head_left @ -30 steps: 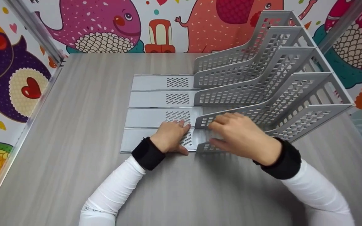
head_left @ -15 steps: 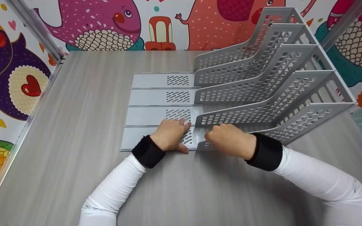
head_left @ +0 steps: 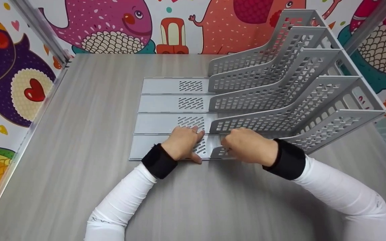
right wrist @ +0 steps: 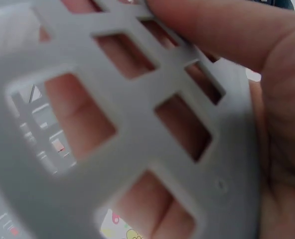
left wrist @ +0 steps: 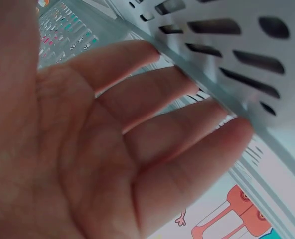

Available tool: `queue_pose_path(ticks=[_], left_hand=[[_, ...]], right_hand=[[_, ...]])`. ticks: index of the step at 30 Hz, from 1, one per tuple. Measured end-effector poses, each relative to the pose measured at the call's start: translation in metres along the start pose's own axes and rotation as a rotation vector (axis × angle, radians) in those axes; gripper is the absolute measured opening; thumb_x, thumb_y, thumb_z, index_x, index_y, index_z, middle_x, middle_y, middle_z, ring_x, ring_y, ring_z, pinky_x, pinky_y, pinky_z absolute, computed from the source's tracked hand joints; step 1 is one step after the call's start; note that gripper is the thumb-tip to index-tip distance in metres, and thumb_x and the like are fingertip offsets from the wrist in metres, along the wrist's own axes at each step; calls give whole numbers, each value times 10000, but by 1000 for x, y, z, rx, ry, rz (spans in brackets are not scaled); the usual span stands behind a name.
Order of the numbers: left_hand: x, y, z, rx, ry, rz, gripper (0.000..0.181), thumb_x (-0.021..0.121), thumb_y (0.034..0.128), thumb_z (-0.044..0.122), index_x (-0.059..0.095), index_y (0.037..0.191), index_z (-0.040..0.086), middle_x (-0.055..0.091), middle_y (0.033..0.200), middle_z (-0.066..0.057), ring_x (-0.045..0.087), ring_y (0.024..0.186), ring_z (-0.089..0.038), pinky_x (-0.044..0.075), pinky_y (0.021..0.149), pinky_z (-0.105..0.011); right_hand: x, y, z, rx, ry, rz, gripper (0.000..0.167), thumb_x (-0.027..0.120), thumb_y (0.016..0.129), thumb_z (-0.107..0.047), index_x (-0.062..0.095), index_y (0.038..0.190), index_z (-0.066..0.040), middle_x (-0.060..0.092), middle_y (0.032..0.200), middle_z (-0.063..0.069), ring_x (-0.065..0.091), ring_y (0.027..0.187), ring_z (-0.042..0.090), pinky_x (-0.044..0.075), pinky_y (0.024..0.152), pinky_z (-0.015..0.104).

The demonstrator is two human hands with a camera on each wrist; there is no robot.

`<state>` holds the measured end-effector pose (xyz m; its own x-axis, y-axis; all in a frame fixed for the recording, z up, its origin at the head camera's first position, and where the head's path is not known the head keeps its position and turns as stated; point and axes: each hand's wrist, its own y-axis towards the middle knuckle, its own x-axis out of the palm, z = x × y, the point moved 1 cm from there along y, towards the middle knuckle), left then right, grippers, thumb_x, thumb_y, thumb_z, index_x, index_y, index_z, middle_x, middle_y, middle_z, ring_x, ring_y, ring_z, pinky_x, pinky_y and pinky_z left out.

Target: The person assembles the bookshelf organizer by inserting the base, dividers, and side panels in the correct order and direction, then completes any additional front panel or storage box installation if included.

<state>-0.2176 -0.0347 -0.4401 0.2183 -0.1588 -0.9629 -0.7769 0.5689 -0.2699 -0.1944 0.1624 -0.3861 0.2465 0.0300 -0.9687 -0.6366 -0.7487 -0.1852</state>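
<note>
A grey file rack (head_left: 256,97) with several perforated dividers stands at the right in the head view, with slotted light-grey base panels (head_left: 156,124) extending to its left. My left hand (head_left: 183,142) lies on the nearest panels, fingers extended and thumb at the front edge; in the left wrist view its fingertips touch a panel edge. My right hand (head_left: 246,145) grips the front end of the nearest divider (head_left: 327,134). Through the square holes of that divider (right wrist: 132,99), the right wrist view shows fingers behind it and the thumb on the near side.
The rack's tall back frame (head_left: 364,83) slants along the right. A grey wood-grain tabletop (head_left: 79,134) lies beneath everything. Cartoon-printed walls (head_left: 112,26) stand behind and at both sides, with metal posts (head_left: 39,30) at the corners.
My right hand has lowered and closed round the nearest divider's front end. The nearest part of the rack has shifted slightly right in view. My left hand stays on the panels.
</note>
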Motion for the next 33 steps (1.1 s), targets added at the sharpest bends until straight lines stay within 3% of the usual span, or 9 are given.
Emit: queue_pose_path(ticks=[16,33], left_hand=[[0,-1,0,3,14,23,991,827,663,641,527,1459,132,612,1396,-144,669,1133,-301,565,880,-454],[-1,1,1,5,28,5,1011,813,682,648,496,1480,114,594,1410,-159,658,1157,-315,560,903,-461]], right_hand=[[3,2,-4,11,-22,-15,46,770,821,-58,739,847,-37,715,740,93,681,656,250,543,597,395],[2,5,-1,33,-5,-25,49,734,820,-16,748,861,-39,706,724,78,636,622,212,517,584,362]])
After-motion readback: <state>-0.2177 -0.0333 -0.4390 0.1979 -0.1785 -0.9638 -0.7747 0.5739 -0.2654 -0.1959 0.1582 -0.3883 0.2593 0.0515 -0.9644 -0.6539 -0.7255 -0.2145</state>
